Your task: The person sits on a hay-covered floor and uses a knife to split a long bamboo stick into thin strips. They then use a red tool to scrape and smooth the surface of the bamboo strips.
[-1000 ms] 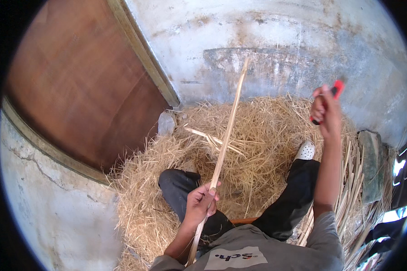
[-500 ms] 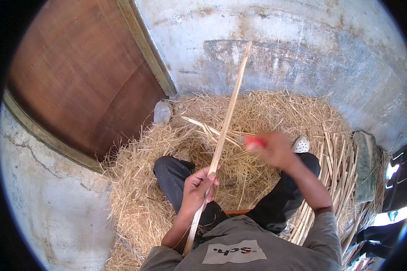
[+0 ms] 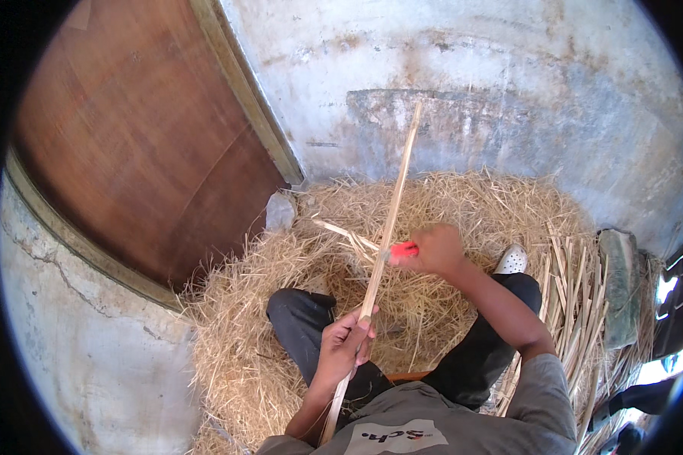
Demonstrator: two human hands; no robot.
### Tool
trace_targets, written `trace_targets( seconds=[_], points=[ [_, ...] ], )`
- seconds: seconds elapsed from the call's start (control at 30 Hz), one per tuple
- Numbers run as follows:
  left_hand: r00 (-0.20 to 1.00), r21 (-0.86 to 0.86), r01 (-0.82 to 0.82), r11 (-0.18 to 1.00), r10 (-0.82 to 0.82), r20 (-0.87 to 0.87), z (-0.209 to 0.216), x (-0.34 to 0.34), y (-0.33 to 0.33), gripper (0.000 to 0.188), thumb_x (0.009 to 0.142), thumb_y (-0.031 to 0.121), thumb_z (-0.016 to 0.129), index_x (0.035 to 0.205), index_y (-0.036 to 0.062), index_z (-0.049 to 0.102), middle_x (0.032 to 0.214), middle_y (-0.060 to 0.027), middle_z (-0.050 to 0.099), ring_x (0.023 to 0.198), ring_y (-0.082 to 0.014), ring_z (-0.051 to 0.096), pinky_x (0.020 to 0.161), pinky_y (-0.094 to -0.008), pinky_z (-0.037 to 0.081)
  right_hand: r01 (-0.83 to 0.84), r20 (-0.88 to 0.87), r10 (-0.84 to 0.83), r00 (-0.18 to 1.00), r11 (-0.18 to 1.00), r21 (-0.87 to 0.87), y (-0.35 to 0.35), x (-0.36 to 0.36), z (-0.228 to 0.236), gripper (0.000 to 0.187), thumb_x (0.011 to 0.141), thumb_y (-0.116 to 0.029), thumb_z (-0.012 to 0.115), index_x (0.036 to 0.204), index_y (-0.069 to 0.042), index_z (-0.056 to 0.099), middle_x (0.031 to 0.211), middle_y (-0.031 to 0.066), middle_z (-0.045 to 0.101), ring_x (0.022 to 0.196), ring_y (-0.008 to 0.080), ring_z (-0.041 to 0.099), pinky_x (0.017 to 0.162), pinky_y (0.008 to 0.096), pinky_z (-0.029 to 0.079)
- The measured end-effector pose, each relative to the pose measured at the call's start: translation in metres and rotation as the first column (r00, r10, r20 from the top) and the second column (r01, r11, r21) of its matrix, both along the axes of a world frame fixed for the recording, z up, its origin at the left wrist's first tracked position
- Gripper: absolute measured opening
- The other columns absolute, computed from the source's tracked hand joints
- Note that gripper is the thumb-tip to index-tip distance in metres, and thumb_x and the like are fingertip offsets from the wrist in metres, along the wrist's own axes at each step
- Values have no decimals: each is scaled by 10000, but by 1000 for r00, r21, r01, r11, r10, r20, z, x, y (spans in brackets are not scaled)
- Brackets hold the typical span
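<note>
A long, pale bamboo strip [image 3: 400,182] slants up from my lap toward the wall. My left hand [image 3: 344,347] is closed around its lower part, thumb on top. In my right hand [image 3: 437,250] is a red-handled knife [image 3: 404,251], gripped in the fist. Its short greyish blade meets the strip's right edge, well above my left hand; the blade is blurred, so its exact angle cannot be made out. Just left of the strip, a split, curled piece [image 3: 347,232] lies on the shavings.
Loose straw-coloured shavings [image 3: 258,280] cover the floor around my crossed legs. More strips [image 3: 565,303] are piled at my right, beside a greenish bundle [image 3: 619,288]. A white perforated shoe [image 3: 512,259], a clear plastic bag [image 3: 281,211], a brown door [image 3: 152,136] and a stained wall [image 3: 508,98] surround me.
My right hand has moved slightly left with the knife, from apart from the strip to touching its edge. My left hand keeps its hold. The whole view has shifted a little.
</note>
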State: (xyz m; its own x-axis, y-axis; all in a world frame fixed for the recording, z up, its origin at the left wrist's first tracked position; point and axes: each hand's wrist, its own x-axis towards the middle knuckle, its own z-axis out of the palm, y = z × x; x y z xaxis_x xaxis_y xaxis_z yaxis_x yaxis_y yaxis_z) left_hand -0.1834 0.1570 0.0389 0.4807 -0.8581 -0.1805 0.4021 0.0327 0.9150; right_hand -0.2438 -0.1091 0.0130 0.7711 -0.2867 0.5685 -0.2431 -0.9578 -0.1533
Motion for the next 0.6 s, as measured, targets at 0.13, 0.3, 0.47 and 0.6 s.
trace_targets(
  seconds=[0.13, 0.3, 0.47, 0.6],
  points=[
    [1000, 22, -2, 1000, 2, 9, 2, 1, -3, 343, 1000, 154, 493, 1287, -33, 510, 813, -16, 545, 453, -22, 385, 416, -187, 319, -6, 15, 6, 1000, 1000, -27, -20, 12, -4, 742, 660, -832, 542, 536, -100, 548, 458, 84, 498, 429, 273, 551, 438, 407, 431],
    [1000, 2, 8, 1000, -8, -8, -7, 1, 0, 346, 1001, 154, 493, 1295, -26, 507, 824, -16, 544, 464, -20, 386, 423, -186, 318, 41, -34, -42, 999, 999, -30, -53, 22, 1, 776, 676, -853, 504, 546, -89, 558, 451, 69, 487, 424, 244, 533, 451, 397, 437],
    [1000, 32, 18, 999, -17, -13, -3, -6, -2, 323, 1002, 121, 473, 1274, -47, 512, 820, -19, 554, 449, -27, 393, 421, -184, 332, 228, -207, -216, 954, 973, 35, -91, 29, 6, 792, 704, -855, 469, 659, -88, 661, 520, 79, 571, 523, 242, 613, 517, 392, 484],
    [998, 80, 54, 995, -53, -16, -2, -13, -3, 323, 1004, 116, 464, 1278, -50, 506, 815, -18, 549, 457, -31, 392, 424, -188, 331, 339, -205, -323, 924, 940, 49, -133, 21, 3, 786, 719, -853, 455, 680, -100, 675, 548, 61, 584, 542, 212, 617, 526, 376, 489]
  ],
)
